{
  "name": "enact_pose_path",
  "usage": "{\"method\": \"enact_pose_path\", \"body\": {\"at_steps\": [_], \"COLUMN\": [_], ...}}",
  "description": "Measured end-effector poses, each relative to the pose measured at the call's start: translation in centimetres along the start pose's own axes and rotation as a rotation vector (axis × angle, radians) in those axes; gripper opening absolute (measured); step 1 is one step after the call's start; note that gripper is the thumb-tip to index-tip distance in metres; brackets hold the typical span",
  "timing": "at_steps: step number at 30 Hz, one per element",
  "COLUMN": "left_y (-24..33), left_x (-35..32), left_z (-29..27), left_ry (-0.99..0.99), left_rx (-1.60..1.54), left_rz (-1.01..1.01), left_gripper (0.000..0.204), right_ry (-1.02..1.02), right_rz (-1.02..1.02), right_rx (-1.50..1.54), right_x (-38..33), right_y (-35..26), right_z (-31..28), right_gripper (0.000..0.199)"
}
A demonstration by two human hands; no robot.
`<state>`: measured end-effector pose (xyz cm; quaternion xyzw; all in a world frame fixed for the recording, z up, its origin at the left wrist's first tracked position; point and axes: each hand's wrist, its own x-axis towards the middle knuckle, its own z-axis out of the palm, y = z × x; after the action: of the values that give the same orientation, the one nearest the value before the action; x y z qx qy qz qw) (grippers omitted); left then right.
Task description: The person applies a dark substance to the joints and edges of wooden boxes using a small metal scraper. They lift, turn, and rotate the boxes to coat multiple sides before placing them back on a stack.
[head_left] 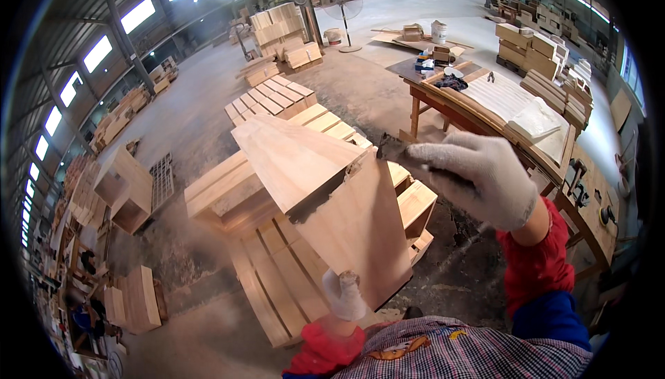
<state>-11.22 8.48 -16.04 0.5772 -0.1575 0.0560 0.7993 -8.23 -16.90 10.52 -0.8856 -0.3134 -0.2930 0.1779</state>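
Note:
A pale wooden box [364, 223] stands tilted in front of me on stacked wooden pieces. Brown filler-like paste [355, 169] is smeared along the edge between its upper and near panels. My right hand [485, 179], in a whitish glove, is closed around a dark, flat-bladed scraper [393, 149], its blade close to the box's far right corner. My left hand [344, 296], also gloved, grips the box's lower near edge. A brown lump [348, 278] shows at its thumb; the other fingers are mostly hidden.
Slatted stacks of wooden boxes [277, 268] lie beneath and beyond this box. At the right stands a wooden workbench [478, 126] bearing a white sheet and small items. Another wooden box [126, 188] rests on the floor at left. A pedestal fan [346, 25] stands farther back.

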Motion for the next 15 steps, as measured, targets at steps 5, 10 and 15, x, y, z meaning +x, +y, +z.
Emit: {"method": "enact_pose_path", "body": {"at_steps": [5,10,15], "left_y": [-1.1,-0.4,0.9], "left_x": [-0.4,-0.6,-0.7], "left_z": [-0.1,0.1,0.3], "left_ry": [0.106,0.121,0.083], "left_rx": [-0.257,0.044,0.547], "left_rz": [-0.061,-0.058,0.213], "left_gripper": [0.039,0.039,0.04], "right_ry": [0.043,0.164,0.166], "right_rz": [0.002,0.031,-0.009], "right_rx": [0.281,0.354,0.299], "right_x": [-1.0,0.1,0.9], "right_y": [-2.7,-2.7,-2.7], "right_z": [3.2,5.8,3.6], "right_gripper": [0.047,0.043,0.048]}}
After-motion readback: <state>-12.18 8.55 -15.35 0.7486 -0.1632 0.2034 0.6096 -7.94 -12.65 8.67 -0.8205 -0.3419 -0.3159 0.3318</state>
